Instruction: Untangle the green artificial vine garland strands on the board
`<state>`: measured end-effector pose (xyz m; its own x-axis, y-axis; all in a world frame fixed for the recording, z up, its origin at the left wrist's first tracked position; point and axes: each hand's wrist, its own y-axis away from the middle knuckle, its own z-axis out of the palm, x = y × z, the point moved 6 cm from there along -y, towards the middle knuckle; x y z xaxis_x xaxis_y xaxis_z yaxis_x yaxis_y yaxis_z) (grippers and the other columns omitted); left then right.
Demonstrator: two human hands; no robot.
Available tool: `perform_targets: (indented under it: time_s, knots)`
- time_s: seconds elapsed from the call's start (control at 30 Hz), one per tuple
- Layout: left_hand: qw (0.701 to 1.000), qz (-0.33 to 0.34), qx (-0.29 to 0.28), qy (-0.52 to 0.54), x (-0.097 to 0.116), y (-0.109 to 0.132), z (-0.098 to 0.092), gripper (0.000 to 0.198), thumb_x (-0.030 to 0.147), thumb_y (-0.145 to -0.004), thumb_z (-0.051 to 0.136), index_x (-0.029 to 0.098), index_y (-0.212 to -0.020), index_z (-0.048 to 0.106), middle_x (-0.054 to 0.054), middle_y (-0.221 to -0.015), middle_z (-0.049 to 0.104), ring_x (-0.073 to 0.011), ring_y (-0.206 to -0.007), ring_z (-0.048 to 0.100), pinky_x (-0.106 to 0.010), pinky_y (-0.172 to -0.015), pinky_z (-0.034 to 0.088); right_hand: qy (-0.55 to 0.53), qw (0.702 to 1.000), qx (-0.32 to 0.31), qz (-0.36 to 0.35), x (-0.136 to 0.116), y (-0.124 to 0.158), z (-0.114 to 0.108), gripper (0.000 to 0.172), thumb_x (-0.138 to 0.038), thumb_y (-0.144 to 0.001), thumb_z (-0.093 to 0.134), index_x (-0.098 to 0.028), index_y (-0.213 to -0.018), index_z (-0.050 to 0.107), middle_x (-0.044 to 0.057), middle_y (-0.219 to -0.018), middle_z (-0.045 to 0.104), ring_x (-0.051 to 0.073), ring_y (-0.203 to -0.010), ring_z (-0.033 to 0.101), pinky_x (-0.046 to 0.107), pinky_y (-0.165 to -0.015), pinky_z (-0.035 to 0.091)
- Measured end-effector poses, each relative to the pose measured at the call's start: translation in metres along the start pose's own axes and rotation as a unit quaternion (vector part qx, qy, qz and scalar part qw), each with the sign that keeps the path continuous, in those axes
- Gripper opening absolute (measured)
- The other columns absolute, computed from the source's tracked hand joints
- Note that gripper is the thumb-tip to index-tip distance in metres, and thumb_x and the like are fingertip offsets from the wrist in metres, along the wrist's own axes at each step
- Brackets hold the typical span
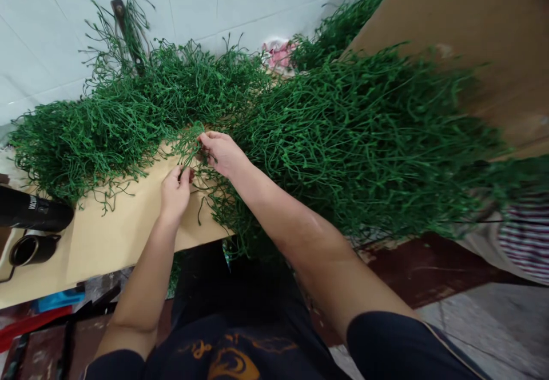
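Note:
My right hand (pixel 222 152) pinches a small bunch of thin green stems (pixel 187 143) with knobby, bud-like tips. Just below and left of it, my left hand (pixel 175 192) has thumb and fingers closed at the lower ends of the same stems. Both hands are over the tan tabletop (pixel 124 226), between two heaps of similar stems. The left heap (pixel 107 128) runs along the wall. A larger heap (pixel 351 134) spreads to the right, beneath and beyond my right forearm. Whether the stems are real or artificial cannot be made out.
At the left edge are a black vacuum flask (pixel 36 211) and a black cup (pixel 32 250). A dark strip with holes (pixel 122 23) rises from the left heap. Pink-and-white cloth (pixel 278 55) lies by the tiled wall (pixel 193 3). A cardboard panel (pixel 429 20) leans at upper right.

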<state>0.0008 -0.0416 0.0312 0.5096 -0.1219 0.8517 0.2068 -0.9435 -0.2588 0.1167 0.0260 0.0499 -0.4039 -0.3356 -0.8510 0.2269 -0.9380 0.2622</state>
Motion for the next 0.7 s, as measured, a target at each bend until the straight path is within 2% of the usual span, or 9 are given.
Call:
perform_targets:
  time_s: [0.1,0.23,0.37,0.53,0.6,0.63,0.7]
  knots:
    - [0.999,0.0,-0.043,0.032,0.004,0.006,0.006,0.027,0.034,-0.09,0.039,0.019,-0.075,0.055,-0.002,-0.065,0.058,-0.0125,-0.062,0.055,-0.025,-0.062,0.046,0.003,1.0,-0.007,-0.009,0.005,-0.007,0.0,0.021,-0.019,-0.092,0.038,-0.017,-0.071,0.043,-0.009,-0.052,0.045,0.004,-0.042,0.044,0.017,-0.048,0.037]
    - [0.995,0.021,-0.093,-0.022,0.012,0.019,0.018,0.032,0.039,-0.089,0.039,0.02,-0.066,0.051,0.0,-0.058,0.053,-0.0125,-0.056,0.05,-0.025,-0.058,0.042,0.049,0.998,0.012,-0.022,0.015,-0.022,-0.001,0.022,-0.019,-0.091,0.038,-0.019,-0.069,0.038,-0.01,-0.049,0.039,0.004,-0.04,0.04,0.016,-0.046,0.031]
    - [0.994,0.015,-0.083,-0.076,0.013,0.025,0.02,0.035,0.04,-0.089,0.037,0.02,-0.062,0.047,0.001,-0.053,0.046,-0.0128,-0.052,0.044,-0.025,-0.053,0.035,0.133,0.989,0.043,-0.044,0.021,-0.035,-0.001,0.025,-0.017,-0.088,0.041,-0.018,-0.063,0.038,-0.009,-0.047,0.034,0.003,-0.04,0.033,0.016,-0.045,0.026]
    - [0.993,0.024,-0.074,-0.09,0.026,0.03,0.019,0.034,0.038,-0.089,0.035,0.021,-0.062,0.047,0.001,-0.052,0.047,-0.0134,-0.054,0.046,-0.026,-0.053,0.036,0.186,0.979,0.047,-0.068,0.025,-0.049,-0.001,0.025,-0.017,-0.086,0.042,-0.017,-0.061,0.04,-0.009,-0.048,0.035,0.003,-0.043,0.032,0.017,-0.046,0.023]
    - [0.988,0.077,-0.094,-0.093,0.044,0.041,0.021,0.035,0.036,-0.088,0.036,0.021,-0.06,0.047,0.0,-0.052,0.049,-0.0135,-0.053,0.047,-0.026,-0.053,0.037,0.184,0.977,0.065,-0.083,0.022,-0.057,-0.01,0.024,-0.016,-0.086,0.041,-0.018,-0.062,0.038,-0.009,-0.05,0.034,0.003,-0.044,0.032,0.016,-0.047,0.024]
    - [0.981,0.124,-0.119,-0.09,0.056,0.048,0.023,0.035,0.034,-0.088,0.036,0.021,-0.058,0.048,-0.001,-0.052,0.051,-0.0136,-0.053,0.048,-0.027,-0.054,0.038,0.18,0.975,0.091,-0.09,0.019,-0.06,-0.017,0.024,-0.015,-0.086,0.039,-0.018,-0.063,0.037,-0.009,-0.05,0.032,0.004,-0.044,0.031,0.016,-0.047,0.023]
    - [0.948,0.239,-0.196,-0.078,0.081,0.064,0.028,0.034,0.03,-0.087,0.038,0.02,-0.057,0.05,-0.003,-0.056,0.056,-0.0141,-0.057,0.052,-0.028,-0.058,0.04,0.175,0.973,0.101,-0.115,0.012,-0.064,-0.025,0.024,-0.014,-0.089,0.032,-0.02,-0.066,0.033,-0.01,-0.05,0.029,0.004,-0.043,0.029,0.017,-0.046,0.023]
